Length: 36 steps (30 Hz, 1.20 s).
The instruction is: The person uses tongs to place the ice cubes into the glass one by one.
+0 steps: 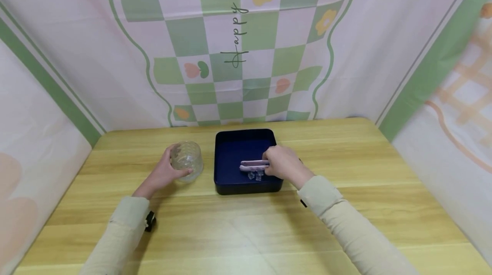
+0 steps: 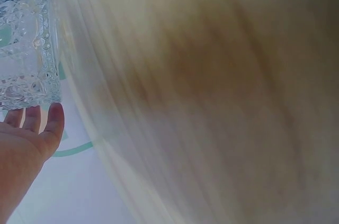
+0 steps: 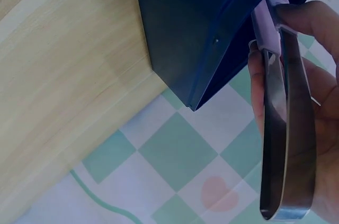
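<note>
A clear patterned glass [image 1: 189, 159] stands on the table at the left. My left hand [image 1: 163, 171] holds it from the side, thumb in front; in the left wrist view, fingertips meet the textured wall of the glass [image 2: 26, 49]. My right hand [image 1: 284, 165] grips metal tongs [image 3: 299, 155] with pale pink ends over the dark blue tray [image 1: 230, 149]. The two tong arms lie close together. Several small clear cubes [image 1: 259, 175] lie in the tray just below the tong ends. Whether a cube sits between the ends cannot be made out.
The wooden table [image 1: 230, 232] carries the tray near its back edge, right of the glass. Behind it hangs a checkered cloth [image 1: 223, 70], with more cloth along both sides. The tray's raised walls surround the cubes.
</note>
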Available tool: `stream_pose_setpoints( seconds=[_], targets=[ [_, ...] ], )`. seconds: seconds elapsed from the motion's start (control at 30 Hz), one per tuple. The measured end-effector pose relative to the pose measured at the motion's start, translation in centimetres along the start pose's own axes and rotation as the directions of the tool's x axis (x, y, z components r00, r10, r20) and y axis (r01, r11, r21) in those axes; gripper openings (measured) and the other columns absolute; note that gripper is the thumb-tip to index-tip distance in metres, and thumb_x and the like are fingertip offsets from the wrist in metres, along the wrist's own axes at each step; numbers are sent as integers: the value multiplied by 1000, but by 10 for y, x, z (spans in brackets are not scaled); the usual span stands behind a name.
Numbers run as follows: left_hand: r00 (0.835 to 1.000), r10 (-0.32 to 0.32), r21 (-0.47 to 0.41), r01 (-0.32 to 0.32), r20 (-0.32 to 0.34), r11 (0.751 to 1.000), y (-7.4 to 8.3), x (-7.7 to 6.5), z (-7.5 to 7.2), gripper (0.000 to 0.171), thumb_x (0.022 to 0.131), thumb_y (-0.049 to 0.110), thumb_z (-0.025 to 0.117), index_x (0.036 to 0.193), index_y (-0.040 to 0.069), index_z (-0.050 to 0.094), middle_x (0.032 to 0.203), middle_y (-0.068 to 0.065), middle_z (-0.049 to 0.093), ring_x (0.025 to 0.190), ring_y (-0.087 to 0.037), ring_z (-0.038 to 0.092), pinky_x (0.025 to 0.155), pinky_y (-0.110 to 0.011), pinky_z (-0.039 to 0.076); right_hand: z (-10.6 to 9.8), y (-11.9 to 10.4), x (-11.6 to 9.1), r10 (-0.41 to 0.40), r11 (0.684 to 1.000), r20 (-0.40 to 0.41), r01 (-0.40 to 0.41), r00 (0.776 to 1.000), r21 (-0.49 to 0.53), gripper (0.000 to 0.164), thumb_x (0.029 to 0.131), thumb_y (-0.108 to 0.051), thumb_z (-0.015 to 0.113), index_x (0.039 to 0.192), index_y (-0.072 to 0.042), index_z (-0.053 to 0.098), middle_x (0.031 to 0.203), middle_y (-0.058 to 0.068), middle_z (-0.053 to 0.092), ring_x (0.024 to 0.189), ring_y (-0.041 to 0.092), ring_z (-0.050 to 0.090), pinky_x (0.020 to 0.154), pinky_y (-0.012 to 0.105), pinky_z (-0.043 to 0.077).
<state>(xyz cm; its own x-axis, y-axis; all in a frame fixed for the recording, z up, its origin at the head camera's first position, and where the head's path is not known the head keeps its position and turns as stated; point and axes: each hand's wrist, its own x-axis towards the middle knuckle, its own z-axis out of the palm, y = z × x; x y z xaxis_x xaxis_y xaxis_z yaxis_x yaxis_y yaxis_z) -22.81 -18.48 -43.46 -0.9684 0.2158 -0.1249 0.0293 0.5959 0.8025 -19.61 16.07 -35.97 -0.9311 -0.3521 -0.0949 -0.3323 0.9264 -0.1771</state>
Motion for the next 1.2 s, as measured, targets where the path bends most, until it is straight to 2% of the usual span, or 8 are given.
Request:
stream_pose_setpoints(
  seconds=[0.27,0.43,0.67,0.83,0.93,1.07,1.2],
  targets=[
    [1000,5,2,-5,-3,1000,2,0,1,105,77,37,78,152,11,9,152,-28,22,131,-50,38,101,-60,43,0,0,0,-2,1000,-59,2,998,-6,18,77,-13,74,93,-5,73,88,6,70,72,17,61,62,32,54],
    [1000,10,1,-10,-2,1000,3,0,0,105,78,36,77,152,9,8,151,-29,22,131,-50,37,102,-61,42,1,-2,-1,-21,1000,-133,21,991,5,21,80,-14,73,98,-5,72,88,7,67,72,18,61,62,32,54],
    [1000,6,10,-6,2,1000,4,0,0,104,79,36,76,152,10,7,151,-29,22,132,-50,36,102,-62,42,0,-7,0,-77,997,-281,71,957,-33,24,81,-17,73,103,-6,72,86,7,66,69,17,62,54,28,52],
    [1000,-2,2,2,2,1000,6,-2,0,103,79,36,76,152,11,8,152,-28,21,132,-50,36,103,-61,41,-4,-18,3,-91,996,-341,84,936,-37,29,82,-19,72,108,-7,71,88,6,65,63,15,58,47,25,46],
    [1000,-10,-1,10,2,1000,7,-2,0,104,79,37,76,152,11,7,152,-29,21,133,-50,35,103,-62,41,-7,-28,7,-108,994,-371,98,922,-44,30,83,-19,72,110,-8,70,91,6,66,65,15,57,50,25,48],
    [1000,-14,-4,14,0,1000,8,-2,0,105,79,37,77,152,10,7,152,-29,20,132,-50,35,103,-62,41,-9,-44,11,-151,988,-424,134,893,-70,29,82,-20,73,109,-9,71,94,5,68,73,15,62,57,27,54],
    [1000,-8,-2,8,-6,1000,7,-3,0,105,78,36,77,152,9,7,151,-29,22,132,-50,36,103,-61,42,-9,-60,17,-180,984,-434,164,883,-74,28,82,-21,75,108,-9,71,93,4,68,77,15,65,63,27,57]
  ],
)
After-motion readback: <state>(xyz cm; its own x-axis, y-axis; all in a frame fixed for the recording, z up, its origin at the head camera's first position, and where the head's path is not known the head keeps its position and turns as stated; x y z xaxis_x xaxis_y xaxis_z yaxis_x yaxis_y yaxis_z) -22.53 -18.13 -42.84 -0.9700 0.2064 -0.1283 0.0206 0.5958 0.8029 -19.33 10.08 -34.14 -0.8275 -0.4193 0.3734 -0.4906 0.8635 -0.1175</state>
